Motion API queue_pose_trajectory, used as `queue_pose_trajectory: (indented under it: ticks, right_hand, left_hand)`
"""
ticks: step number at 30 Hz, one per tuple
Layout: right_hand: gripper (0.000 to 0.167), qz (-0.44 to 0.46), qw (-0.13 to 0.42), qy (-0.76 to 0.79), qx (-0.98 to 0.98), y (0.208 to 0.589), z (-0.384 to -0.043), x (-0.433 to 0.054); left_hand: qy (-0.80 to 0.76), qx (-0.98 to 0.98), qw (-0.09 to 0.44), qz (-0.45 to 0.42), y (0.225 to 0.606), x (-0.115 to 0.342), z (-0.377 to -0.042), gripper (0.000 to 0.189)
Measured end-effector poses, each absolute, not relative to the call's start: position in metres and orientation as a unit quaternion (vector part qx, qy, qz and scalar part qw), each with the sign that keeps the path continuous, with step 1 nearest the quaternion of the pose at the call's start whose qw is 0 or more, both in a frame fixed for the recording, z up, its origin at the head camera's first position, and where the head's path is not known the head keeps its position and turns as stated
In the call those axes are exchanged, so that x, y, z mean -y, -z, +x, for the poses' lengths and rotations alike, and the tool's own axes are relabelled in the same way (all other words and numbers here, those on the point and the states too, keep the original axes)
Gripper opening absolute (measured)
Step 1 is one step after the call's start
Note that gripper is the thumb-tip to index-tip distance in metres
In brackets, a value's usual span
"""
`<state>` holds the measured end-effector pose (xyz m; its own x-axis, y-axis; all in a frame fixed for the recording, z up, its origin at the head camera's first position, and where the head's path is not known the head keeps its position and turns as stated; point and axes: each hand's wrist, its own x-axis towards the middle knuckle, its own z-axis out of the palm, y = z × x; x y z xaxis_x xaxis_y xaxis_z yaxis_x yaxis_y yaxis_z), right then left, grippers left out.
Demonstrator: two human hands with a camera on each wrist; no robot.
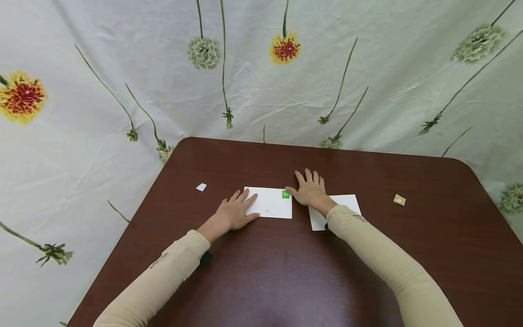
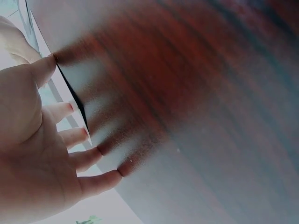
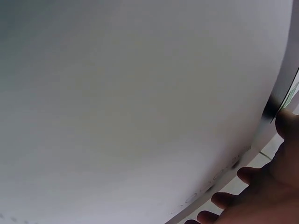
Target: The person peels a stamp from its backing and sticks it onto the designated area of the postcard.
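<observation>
Counted on the glossy reddish-brown bench (image 1: pixel 282 281): one white rectangular envelope (image 1: pixel 269 208) at mid-scene, bearing one small green square stamp (image 1: pixel 285 194) near its far right corner; one flat white rectangular sheet (image 1: pixel 341 202) to the right, partly beneath the right forearm; one small white paper scrap (image 1: pixel 201 187) on the left; one small beige square with a pale round mark (image 1: pixel 399 200) on the right. Left hand (image 1: pixel 235 212): spread, gripping nothing, laid over the envelope's left end, thumb at its near edge. Right hand (image 1: pixel 309 190): spread, gripping nothing, fingers fanned toward the far side, thumb at the corner beside the stamp. Only from the left wrist: a dark sliver (image 2: pixel 74 95) along the envelope's edge. Only from the right wrist: small faint marks (image 3: pixel 192 198) near a white surface's border. Only from the head: scrap and beige square.
</observation>
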<state>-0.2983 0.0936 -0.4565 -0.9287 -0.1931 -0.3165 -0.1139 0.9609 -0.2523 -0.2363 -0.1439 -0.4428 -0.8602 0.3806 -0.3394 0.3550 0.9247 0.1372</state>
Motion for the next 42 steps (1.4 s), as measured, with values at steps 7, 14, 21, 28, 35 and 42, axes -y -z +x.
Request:
queue_pose_trajectory:
  ticks: [7,14,21,28,35,42]
  right_hand:
    - [0.071,-0.093,0.134,0.139,-0.977,0.456,-0.297,-0.095]
    - [0.048,-0.121,0.024,0.165,-0.978,0.453,-0.294,-0.099]
    - [0.027,-0.130,-0.013,0.178,-0.975,0.447,-0.291,-0.112]
    - [0.017,-0.125,-0.031,0.172,-0.977,0.447,-0.287,-0.136]
    - [0.015,-0.100,-0.032,0.181,-0.978,0.444,-0.276,-0.176]
    - [0.018,-0.071,-0.034,0.176,-0.981,0.441,-0.265,-0.223]
  left_hand:
    - [-0.036,-0.964,0.181,0.192,0.441,0.142,-0.236,0.064]
    - [-0.040,-0.964,0.181,0.191,0.440,0.142,-0.236,0.064]
    - [-0.043,-0.963,0.185,0.191,0.444,0.143,-0.236,0.064]
    - [-0.052,-0.963,0.181,0.192,0.445,0.145,-0.238,0.065]
    - [-0.055,-0.963,0.174,0.198,0.446,0.144,-0.239,0.064]
    - [-0.063,-0.962,0.167,0.207,0.448,0.147,-0.239,0.063]
